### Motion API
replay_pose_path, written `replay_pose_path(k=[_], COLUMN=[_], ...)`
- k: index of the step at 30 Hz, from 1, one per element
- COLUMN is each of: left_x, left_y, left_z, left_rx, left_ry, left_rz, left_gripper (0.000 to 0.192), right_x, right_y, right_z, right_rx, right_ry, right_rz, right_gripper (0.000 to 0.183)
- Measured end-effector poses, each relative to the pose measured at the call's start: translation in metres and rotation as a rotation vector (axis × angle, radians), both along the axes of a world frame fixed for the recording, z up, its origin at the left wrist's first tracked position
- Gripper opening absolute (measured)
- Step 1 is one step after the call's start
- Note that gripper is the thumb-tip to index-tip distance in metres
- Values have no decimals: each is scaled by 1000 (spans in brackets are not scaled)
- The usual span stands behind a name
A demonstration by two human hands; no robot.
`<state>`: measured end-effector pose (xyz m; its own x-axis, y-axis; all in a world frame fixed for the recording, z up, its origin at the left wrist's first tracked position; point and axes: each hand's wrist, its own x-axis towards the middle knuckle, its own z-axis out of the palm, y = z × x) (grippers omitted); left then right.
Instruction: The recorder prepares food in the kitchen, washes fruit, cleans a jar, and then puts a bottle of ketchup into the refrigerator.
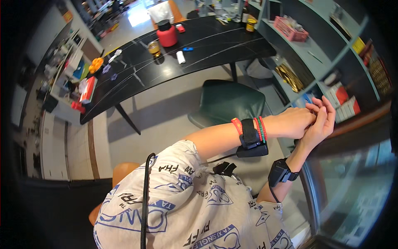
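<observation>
My left hand (295, 123) reaches across to the right and meets my right hand (323, 123) in front of the shelves. Its fingers are bent and partly hidden behind the right hand. The right hand is raised with its fingers loosely spread, and no object shows in it. Around my left wrist are a black strap (249, 132) with a black device (252, 150), a red band (237, 125) and red and green beads (261, 130). Another black device (277, 172) is strapped to my right forearm, with a cable running from it.
A dark green chair (231, 101) stands before a black marbled table (205, 59). The table holds a red jar (167, 35), an amber glass (154, 49) and a white roll-like object (180, 57). Shelves (317, 62) hold a pink basket (290, 29). A glass pane (354, 177) borders the right.
</observation>
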<state>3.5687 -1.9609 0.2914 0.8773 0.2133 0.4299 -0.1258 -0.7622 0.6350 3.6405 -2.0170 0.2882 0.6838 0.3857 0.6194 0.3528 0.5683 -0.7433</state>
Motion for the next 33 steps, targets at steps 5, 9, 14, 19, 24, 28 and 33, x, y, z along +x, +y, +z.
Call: replay_pose_path(k=[5, 9, 14, 19, 24, 28, 33], left_x=[-18, -35, -56, -106, -153, -183, -228], left_y=[48, 84, 118, 169, 199, 219, 240], left_z=[-10, -11, -19, -14, -30, -33, -32], left_rx=[-67, -72, -81, -108, -135, -131, -174], left_ry=[-46, -100, -89, -50, -63, -99, -110], left_rz=[221, 327, 447, 436, 583, 619, 705], left_gripper=[17, 18, 21, 24, 25, 23, 28], right_x=[-12, -28, -47, -94, -140, -166, -197], right_y=[63, 110, 152, 203, 241, 278, 333], right_z=[-1, 5, -5, -5, -20, -24, -26], right_rx=[10, 49, 38, 42, 72, 126, 132], right_ry=[12, 71, 78, 122, 134, 128, 90], right_rz=[226, 324, 395, 432, 596, 683, 724], right_gripper=[21, 20, 19, 19, 22, 24, 24])
